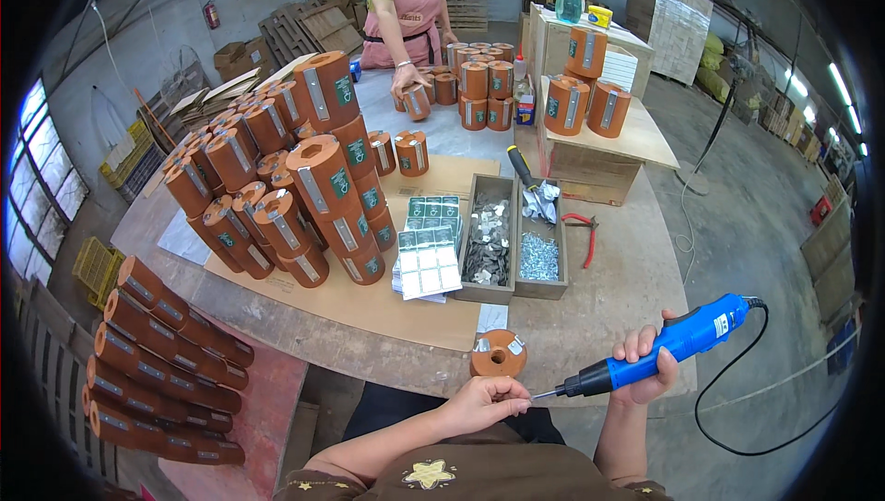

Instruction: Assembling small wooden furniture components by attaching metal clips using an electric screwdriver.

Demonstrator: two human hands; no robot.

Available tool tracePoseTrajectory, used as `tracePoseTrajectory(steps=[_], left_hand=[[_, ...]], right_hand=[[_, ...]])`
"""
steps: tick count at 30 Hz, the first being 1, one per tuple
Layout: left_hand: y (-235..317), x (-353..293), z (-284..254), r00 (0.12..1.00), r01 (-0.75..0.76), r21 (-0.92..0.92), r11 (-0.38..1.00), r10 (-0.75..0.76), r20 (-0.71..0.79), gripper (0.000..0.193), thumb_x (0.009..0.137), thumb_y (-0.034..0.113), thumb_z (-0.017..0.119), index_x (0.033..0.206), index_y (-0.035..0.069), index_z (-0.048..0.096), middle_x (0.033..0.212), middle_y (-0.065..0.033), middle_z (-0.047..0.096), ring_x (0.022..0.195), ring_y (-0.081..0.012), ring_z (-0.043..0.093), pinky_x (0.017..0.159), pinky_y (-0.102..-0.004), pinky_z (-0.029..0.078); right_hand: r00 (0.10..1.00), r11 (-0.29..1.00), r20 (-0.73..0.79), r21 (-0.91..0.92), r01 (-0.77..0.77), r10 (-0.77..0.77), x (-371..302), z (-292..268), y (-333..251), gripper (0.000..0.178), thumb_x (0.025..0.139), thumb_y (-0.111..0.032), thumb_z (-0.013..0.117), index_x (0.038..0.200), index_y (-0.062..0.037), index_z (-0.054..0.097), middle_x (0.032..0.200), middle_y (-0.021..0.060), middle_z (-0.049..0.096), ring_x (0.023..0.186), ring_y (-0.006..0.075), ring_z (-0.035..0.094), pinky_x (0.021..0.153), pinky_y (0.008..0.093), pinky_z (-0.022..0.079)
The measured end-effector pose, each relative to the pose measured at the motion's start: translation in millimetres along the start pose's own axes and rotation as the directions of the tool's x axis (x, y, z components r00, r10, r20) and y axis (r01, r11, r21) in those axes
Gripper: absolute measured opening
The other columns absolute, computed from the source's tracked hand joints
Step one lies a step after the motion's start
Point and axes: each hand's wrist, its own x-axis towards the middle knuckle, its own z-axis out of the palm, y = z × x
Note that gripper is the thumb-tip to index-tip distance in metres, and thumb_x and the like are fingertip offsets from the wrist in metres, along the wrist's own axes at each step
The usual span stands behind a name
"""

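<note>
My right hand (646,363) is wrapped round a blue electric screwdriver (687,340), whose bit points left. My left hand (486,405) is closed in a pinch at the bit's tip; whatever it pinches is too small to make out. Just beyond that hand, at the table's near edge, stands a brown cylinder (499,353) with a centre hole and metal tabs on top. Past it are a wooden tray of small screws (539,257) and a tray of dark and silvery metal pieces (489,243). Sheets of green-and-white labels (430,261) lie beside the trays.
Stacked brown cylinders (336,192) fill the table's left; more lie on a low pink surface (267,400). Red-handled pliers (591,235) and a screwdriver (523,167) are near the trays. Across the table a person in a pink apron (415,17) touches a cylinder. A cable (701,409) hangs right.
</note>
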Motion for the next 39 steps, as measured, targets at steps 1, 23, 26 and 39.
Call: tracePoseTrajectory(steps=[1,23,26,39], left_hand=[[-2,1,1,1.0,-0.009,-0.006,1.0,0.01,0.011,0.015,0.083,0.011,0.055,0.092,0.0,0.057,0.079,-0.0001,0.059,0.073,-0.004,0.052,0.065,-0.0184,0.043],[6,3,3,0.955,0.184,-0.116,0.976,-0.15,0.255,0.014,0.085,0.015,0.053,0.085,0.002,0.055,0.074,0.0009,0.054,0.07,-0.0055,0.051,0.066,-0.0201,0.042],[7,3,3,0.953,0.166,-0.025,0.986,-0.153,0.261,0.014,0.085,0.015,0.054,0.084,0.001,0.056,0.074,0.0004,0.055,0.069,-0.0058,0.051,0.065,-0.0201,0.042],[4,10,2,0.926,0.241,-0.102,0.965,-0.197,0.322,0.012,0.083,0.012,0.055,0.084,0.0,0.057,0.074,-0.0005,0.057,0.069,-0.0057,0.052,0.064,-0.0199,0.043]], right_hand=[[1.0,1.0,-0.002,0.001,0.0,0.0,0,0,0,0.054,0.075,-0.014,0.051,0.123,-0.0078,0.027,0.071,0.0086,0.05,0.062,0.0181,0.051,0.061,0.0351,0.048],[0.944,0.993,0.329,0.095,-0.065,0.03,0,7,-8,0.061,0.071,-0.008,0.055,0.122,-0.0058,0.022,0.068,0.0125,0.05,0.057,0.0238,0.052,0.056,0.039,0.047],[0.916,0.992,0.398,0.092,-0.092,0.048,1,5,-9,0.062,0.07,-0.007,0.056,0.121,-0.0061,0.022,0.068,0.013,0.051,0.056,0.0249,0.053,0.056,0.0395,0.048],[0.691,0.982,0.72,0.083,-0.169,0.058,16,10,-12,0.063,0.067,-0.001,0.059,0.118,-0.0064,0.023,0.068,0.0169,0.055,0.056,0.0279,0.056,0.054,0.0411,0.048]])
